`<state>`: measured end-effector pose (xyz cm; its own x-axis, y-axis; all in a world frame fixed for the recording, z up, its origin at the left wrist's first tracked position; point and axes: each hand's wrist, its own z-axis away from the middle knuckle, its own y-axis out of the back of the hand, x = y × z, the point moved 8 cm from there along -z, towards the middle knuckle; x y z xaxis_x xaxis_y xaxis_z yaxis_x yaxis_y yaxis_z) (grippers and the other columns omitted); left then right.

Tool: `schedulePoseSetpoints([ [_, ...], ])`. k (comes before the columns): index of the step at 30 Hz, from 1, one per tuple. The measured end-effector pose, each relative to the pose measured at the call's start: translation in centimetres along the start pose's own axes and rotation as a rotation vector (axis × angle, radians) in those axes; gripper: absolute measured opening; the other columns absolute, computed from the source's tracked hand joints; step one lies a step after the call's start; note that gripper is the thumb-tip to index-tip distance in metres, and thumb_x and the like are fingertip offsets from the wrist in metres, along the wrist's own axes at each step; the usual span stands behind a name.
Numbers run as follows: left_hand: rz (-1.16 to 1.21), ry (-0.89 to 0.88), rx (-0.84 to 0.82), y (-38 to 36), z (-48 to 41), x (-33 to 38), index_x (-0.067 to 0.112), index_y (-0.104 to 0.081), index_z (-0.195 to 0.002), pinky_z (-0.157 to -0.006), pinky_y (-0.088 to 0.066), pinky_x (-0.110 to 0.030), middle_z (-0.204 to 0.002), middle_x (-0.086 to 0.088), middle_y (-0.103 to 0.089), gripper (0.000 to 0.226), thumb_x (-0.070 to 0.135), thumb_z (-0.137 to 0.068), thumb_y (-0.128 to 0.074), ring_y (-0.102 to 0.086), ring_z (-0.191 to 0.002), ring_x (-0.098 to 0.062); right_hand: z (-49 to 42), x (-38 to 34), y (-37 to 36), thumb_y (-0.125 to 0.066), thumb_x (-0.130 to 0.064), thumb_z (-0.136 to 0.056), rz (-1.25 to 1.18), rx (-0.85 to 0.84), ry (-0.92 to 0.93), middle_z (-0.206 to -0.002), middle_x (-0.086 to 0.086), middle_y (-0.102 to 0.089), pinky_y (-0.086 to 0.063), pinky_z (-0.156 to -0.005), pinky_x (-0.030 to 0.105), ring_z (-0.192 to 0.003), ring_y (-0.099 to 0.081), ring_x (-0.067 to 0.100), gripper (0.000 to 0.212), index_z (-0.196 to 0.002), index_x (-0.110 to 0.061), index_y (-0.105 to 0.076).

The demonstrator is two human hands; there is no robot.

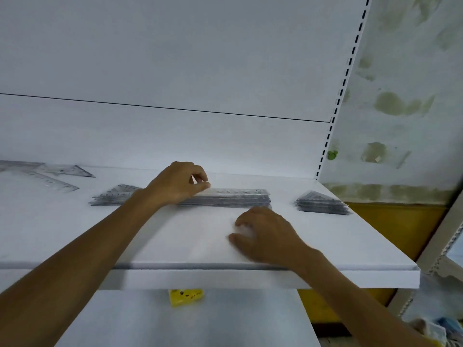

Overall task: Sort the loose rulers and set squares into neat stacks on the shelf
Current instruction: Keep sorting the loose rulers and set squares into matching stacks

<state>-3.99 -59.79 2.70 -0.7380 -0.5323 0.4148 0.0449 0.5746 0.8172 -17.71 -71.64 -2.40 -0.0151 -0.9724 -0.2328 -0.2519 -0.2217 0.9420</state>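
A stack of clear straight rulers lies across the middle of the white shelf. My left hand rests over its left end, thumb and fingers pinching the top ruler. My right hand hovers blurred just in front of the stack, fingers loosely curled, holding nothing. A stack of set squares sits at the right. Another set-square pile lies left of my left wrist. Loose rulers and set squares lie scattered at the far left.
The shelf's white back panel rises behind the stacks, with a slotted upright at its right end. A yellow item sits on the lower shelf. A stained wall and orange surface lie to the right.
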Motion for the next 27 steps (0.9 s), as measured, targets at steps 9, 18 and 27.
schedulePoseSetpoints([
  [9,-0.129,0.226,0.164,9.6,14.5,-7.1,0.03,-0.064,-0.1,-0.071,-0.044,-0.017,-0.089,0.011,-0.063,0.016,0.029,-0.083,-0.064,-0.058,-0.08,-0.001,-9.1,-10.9,2.5,-0.058,-0.023,-0.084,-0.386,0.072,0.18,-0.091,-0.003,-0.064,-0.048,-0.08,0.029,-0.087,-0.06,0.016,0.016,-0.097,-0.017,-0.065],
  [18,-0.179,0.392,0.263,18.0,24.8,-15.3,0.025,-0.067,-0.095,-0.073,-0.045,-0.014,-0.091,0.009,-0.064,0.012,0.024,-0.084,-0.064,-0.057,-0.081,0.002,-11.8,-27.1,-3.7,-0.057,-0.02,-0.084,-0.462,0.01,0.397,-0.088,-0.007,-0.061,-0.042,-0.074,0.024,-0.08,-0.056,0.012,0.018,-0.101,-0.018,-0.064],
  [27,-0.152,0.372,0.277,25.1,28.0,-26.4,0.025,-0.067,-0.093,-0.069,-0.041,-0.005,-0.088,0.013,-0.062,0.011,0.02,-0.084,-0.064,-0.057,-0.08,0.005,-17.7,-33.1,-8.3,-0.058,-0.016,-0.085,-0.377,0.043,0.264,-0.099,0.003,-0.065,-0.039,-0.075,0.021,-0.084,-0.054,0.013,0.019,-0.102,-0.012,-0.064],
])
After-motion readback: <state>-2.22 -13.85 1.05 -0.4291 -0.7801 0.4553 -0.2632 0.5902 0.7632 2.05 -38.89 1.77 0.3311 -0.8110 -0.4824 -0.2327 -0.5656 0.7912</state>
